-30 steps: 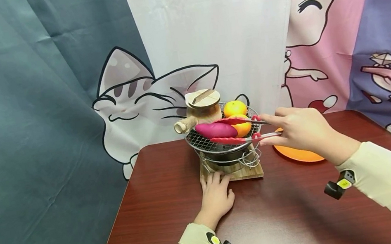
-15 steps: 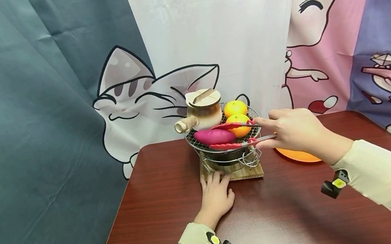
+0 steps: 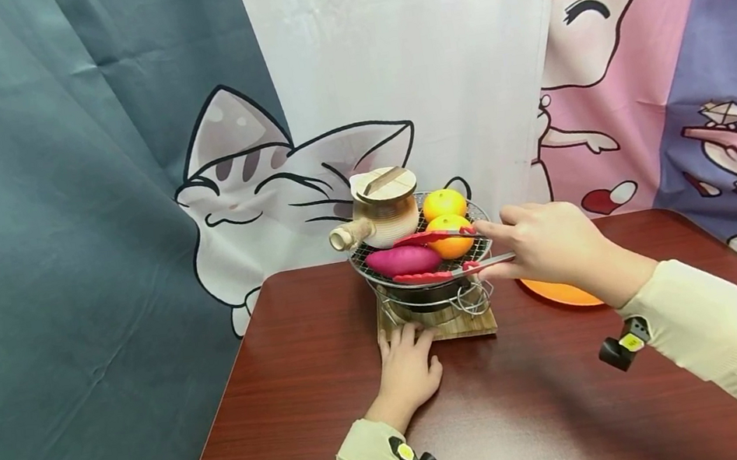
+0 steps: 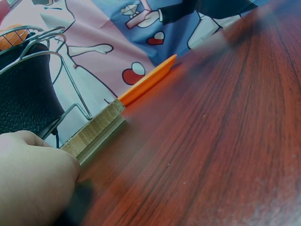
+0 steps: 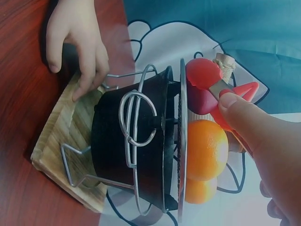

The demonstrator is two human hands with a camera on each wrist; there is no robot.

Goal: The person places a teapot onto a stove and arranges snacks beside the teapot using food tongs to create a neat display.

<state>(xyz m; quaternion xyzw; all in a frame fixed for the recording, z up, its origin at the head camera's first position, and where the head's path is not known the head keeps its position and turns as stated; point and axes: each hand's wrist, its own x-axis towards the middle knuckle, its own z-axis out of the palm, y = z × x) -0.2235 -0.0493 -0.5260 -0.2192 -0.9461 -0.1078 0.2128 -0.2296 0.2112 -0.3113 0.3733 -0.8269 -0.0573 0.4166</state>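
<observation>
My right hand (image 3: pixel 551 247) holds red-tipped metal tongs (image 3: pixel 435 277) over the round wire grill (image 3: pixel 382 279). A purple sweet potato (image 3: pixel 401 261) lies on the grill's front left, its right part between the spread tong tips. Two oranges (image 3: pixel 449 238) sit to its right, one behind the other, and the upper tong arm crosses in front of the nearer one. My left hand (image 3: pixel 408 370) rests its fingers on the front edge of the wooden board (image 3: pixel 474 325) under the stove. In the right wrist view the red tong tips (image 5: pixel 203 73) partly hide the sweet potato.
A clay teapot (image 3: pixel 395 220) with a wooden lid and side handle stands at the grill's back left. The black stove (image 5: pixel 131 141) sits in a wire frame. An orange plate (image 3: pixel 561 293) lies right of it, partly behind my right hand. Printed curtains hang behind the table (image 3: pixel 542 410).
The sweet potato has come down and slightly left onto the grill, and the tong tips have spread away from it. My right hand has shifted a little left; my left hand stays put.
</observation>
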